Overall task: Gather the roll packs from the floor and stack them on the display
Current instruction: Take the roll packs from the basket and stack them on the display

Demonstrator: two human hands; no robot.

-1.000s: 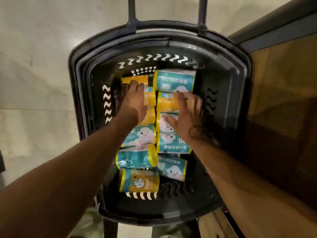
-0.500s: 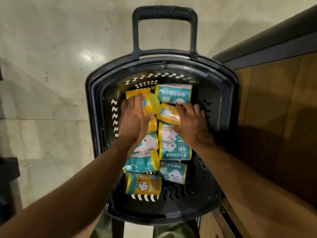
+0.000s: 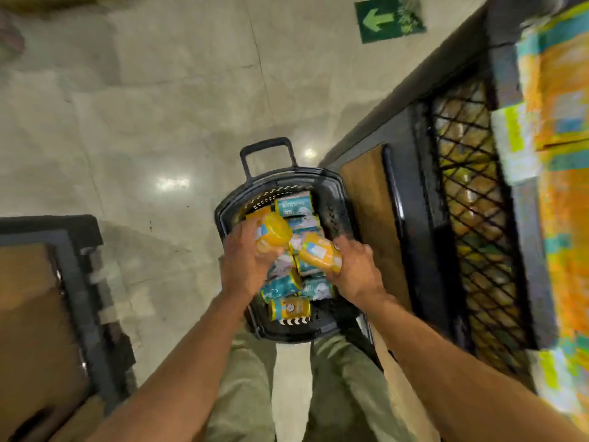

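Pale polished floor [image 3: 127, 122] fills the upper left of the frame. The display [image 3: 471, 218], a dark-framed unit with a black diamond-mesh side and a wood panel, runs down the right side; blurred yellow and teal stacked packs [image 3: 561, 122] sit on its top at the right edge. A second dark-framed wooden unit [image 3: 73, 282] occupies the lower left. Olive trousers [image 3: 242, 378] show at bottom centre.

A black wheeled basket [image 3: 331, 186] stands on the floor at centre, just beside the display, its pull handle [image 3: 266, 145] pointing to the top of the frame. Teal and yellow roll packs [image 3: 293, 205] lie inside it in two rough rows.

Left hand [image 3: 245, 266]: fingers curled round a yellow roll pack [image 3: 272, 232], held above the basket, round end facing the camera. Right hand [image 3: 357, 269]: gripping a second yellow roll pack [image 3: 318, 255], tilted, close beside the first; contact between them cannot be determined.

A green arrow sign [image 3: 389, 19] lies on the floor at top, right of centre.
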